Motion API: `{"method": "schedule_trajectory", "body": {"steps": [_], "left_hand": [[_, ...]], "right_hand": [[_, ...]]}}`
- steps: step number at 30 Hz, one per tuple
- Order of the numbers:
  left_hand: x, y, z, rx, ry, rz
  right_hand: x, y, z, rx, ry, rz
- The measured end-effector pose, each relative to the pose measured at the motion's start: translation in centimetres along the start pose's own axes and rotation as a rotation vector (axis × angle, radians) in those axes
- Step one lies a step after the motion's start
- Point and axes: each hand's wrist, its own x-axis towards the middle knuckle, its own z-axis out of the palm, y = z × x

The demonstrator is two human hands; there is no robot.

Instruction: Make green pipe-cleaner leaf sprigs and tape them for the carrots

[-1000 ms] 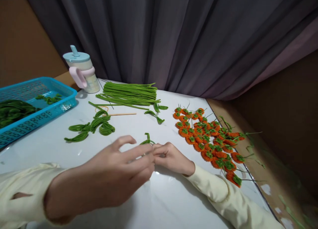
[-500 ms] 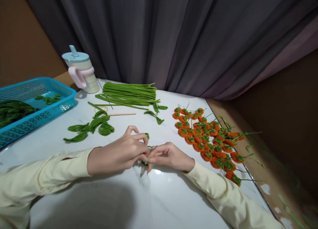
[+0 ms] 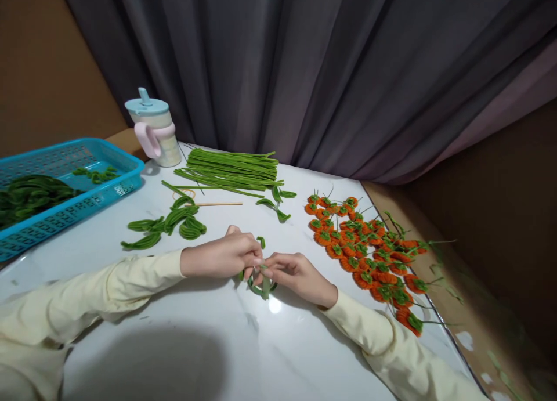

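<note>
My left hand [image 3: 224,255] and my right hand [image 3: 302,278] meet fingertip to fingertip over the table, both closed in a pinch. Between and below the fingers shows a looped green pipe cleaner [image 3: 264,289], blurred and partly hidden; how each fingertip sits on it is hard to see. Just behind the fingers lies a short green piece [image 3: 261,241]. Bent green pipe-cleaner leaf shapes [image 3: 177,216] rest on the table beyond my left hand, and a smaller leaf cluster [image 3: 277,205] lies farther back.
A stack of straight green pipe cleaners [image 3: 230,168] lies at the back. Many orange pipe-cleaner pieces with green tops [image 3: 365,244] cover the right side. At left stand a blue basket [image 3: 73,215] holding green pieces and a lidded cup [image 3: 163,140]. A thin stick [image 3: 221,203] lies mid-table.
My left hand's raised fingers have curled down toward the pinch. More of the green loops now shows below my fingers. The whole view has shifted slightly.
</note>
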Motion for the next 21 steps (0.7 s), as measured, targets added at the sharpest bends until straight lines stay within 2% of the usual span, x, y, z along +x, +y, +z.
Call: {"method": "schedule_trajectory", "body": {"steps": [3,6,10,12,15,21], "left_hand": [[0.3,-0.4,-0.1,0.091,0.038,0.062],[1.0,-1.3,0.1,0.166,0.081,0.135],[2.7,-2.9,0.4,0.238,0.209,0.258],[3.7,-3.5,0.4,0.255,0.247,0.259],[4.8,-3.5,0.1,0.215,0.230,0.211],[4.4,-2.8,0.0,0.227,0.219,0.216]], "right_hand": [[0.4,0.1,-0.1,0.170,0.026,0.049],[1.0,0.2,-0.6,0.179,0.080,0.049],[2.2,0.4,-2.1,0.135,0.132,0.056],[2.7,0.5,-2.9,0.125,0.148,0.044],[3.3,0.6,-3.9,0.167,0.147,0.025],[2.9,0.8,-4.1,0.313,0.040,0.025]]}}
